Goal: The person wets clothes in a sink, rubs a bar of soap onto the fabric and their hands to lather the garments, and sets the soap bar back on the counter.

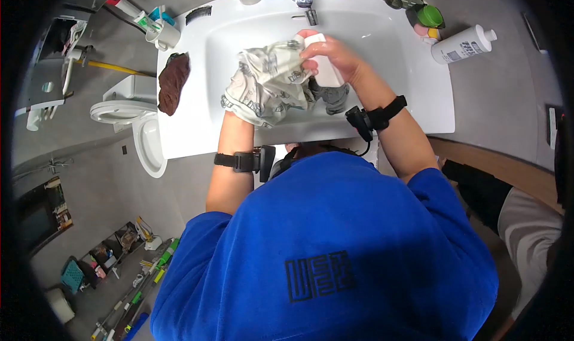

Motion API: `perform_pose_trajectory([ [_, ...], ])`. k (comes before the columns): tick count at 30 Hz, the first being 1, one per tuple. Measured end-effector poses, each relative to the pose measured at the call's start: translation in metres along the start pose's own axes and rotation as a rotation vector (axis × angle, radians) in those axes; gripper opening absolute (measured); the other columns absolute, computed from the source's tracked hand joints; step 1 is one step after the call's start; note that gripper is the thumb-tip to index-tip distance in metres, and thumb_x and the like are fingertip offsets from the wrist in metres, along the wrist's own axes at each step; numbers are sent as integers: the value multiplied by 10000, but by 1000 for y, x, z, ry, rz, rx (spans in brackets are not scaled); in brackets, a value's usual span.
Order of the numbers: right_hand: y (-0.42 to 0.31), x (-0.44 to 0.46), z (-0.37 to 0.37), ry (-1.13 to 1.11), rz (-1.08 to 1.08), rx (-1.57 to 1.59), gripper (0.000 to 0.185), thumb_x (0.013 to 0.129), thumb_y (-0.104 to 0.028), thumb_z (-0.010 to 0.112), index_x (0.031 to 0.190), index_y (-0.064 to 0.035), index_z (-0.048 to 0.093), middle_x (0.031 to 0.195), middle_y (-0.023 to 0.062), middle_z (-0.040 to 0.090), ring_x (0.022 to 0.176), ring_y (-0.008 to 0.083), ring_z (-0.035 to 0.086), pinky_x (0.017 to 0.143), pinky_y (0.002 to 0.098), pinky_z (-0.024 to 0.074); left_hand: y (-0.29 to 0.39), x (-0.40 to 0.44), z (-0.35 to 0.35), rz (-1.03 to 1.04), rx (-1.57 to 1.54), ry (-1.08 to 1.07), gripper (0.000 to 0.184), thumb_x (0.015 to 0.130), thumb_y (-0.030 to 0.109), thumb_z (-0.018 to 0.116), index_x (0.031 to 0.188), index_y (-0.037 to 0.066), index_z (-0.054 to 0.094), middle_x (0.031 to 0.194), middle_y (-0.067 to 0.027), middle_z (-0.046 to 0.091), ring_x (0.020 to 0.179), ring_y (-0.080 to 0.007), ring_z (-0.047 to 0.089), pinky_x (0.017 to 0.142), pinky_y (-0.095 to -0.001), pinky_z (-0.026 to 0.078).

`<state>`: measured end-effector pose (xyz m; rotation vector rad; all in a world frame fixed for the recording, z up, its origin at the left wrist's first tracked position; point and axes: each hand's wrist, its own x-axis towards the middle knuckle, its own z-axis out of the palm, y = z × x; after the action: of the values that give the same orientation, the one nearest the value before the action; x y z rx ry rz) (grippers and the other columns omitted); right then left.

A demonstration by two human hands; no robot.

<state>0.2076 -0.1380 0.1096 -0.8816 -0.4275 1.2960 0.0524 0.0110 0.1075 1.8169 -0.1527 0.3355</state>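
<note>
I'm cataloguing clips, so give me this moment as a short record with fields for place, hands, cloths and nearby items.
Place: white washbasin
Right hand: grips a white bar, perhaps soap, against the patterned cloth
Left hand: hidden by the patterned cloth
Other cloths: dark grey cloth beside the bar; brown cloth on the left rim
Back: faucet; black comb toward the left
Right: white bottle

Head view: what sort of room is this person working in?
Most likely a bathroom: a white toilet stands to the person's left, the person is at a wide white washbasin with a tap, and a black comb lies on its rim.
</note>
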Motion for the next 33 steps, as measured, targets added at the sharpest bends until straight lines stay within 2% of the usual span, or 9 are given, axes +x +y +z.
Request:
perform_pose_trajectory([
  [4,-21,-1,1,-9,-36,-16,223,793,-58,637,979,-72,514,687,13,517,538,78,468,464,239,387,-4,-1,0,-250,-1154,135,395,964,342,376,1261,87,429,1230,-146,523,1100,-311,512,946,-448,416],
  [8,-24,12,21,182,-160,-362,202,831,-175,679,929,-81,529,682,-27,511,611,73,507,546,230,405,-5,1,10,-223,-1243,193,431,953,360,374,1288,91,407,1267,-140,491,1140,-304,475,966,-441,389],
  [11,19,39,50,696,-906,-1004,276,846,-272,665,1002,-78,545,888,53,580,856,207,578,765,325,465,-19,11,30,-204,-1269,259,460,945,374,372,1309,93,390,1295,-136,467,1170,-298,447,980,-436,369],
  [14,28,28,63,587,-1119,-1452,290,849,-272,643,1039,-76,546,1028,114,551,956,282,549,845,388,439,-36,19,48,-153,-1248,314,489,937,388,370,1329,95,373,1324,-131,443,1200,-292,419,995,-431,349],
  [18,34,31,59,787,-644,-1298,311,850,-257,618,1104,-90,551,1151,151,505,1111,327,474,940,458,365,-38,12,62,-145,-1253,350,530,925,406,367,1357,99,351,1361,-125,411,1240,-284,382,1014,-425,322],
  [22,54,16,56,298,-879,-1689,412,844,-344,619,1164,-97,537,1273,154,480,1178,318,462,963,484,350,-40,8,61,-137,-1298,357,570,914,424,365,1384,102,329,1399,-120,379,1280,-277,345,1034,-418,296],
  [26,30,15,45,549,-261,-1198,700,797,-612,563,1292,-125,474,1334,254,428,1233,371,436,1018,583,274,-40,7,62,-141,-1342,361,612,903,442,362,1411,105,306,1437,-114,347,1320,-269,308,1053,-412,269],
  [30,53,2,69,403,-698,-1913,777,814,-610,546,1276,6,441,1343,289,403,1204,385,467,939,454,425,-37,2,62,-154,-1433,401,644,895,455,360,1432,107,290,1465,-109,323,1351,-263,280,1068,-407,249],
  [33,43,17,51,521,-322,-1261,736,818,-534,596,1315,-27,402,1327,294,410,1242,412,422,983,435,399,-51,2,60,-74,-1265,349,678,898,505,317,1444,108,250,1488,-83,277,1360,-260,261,1086,-417,233],
])
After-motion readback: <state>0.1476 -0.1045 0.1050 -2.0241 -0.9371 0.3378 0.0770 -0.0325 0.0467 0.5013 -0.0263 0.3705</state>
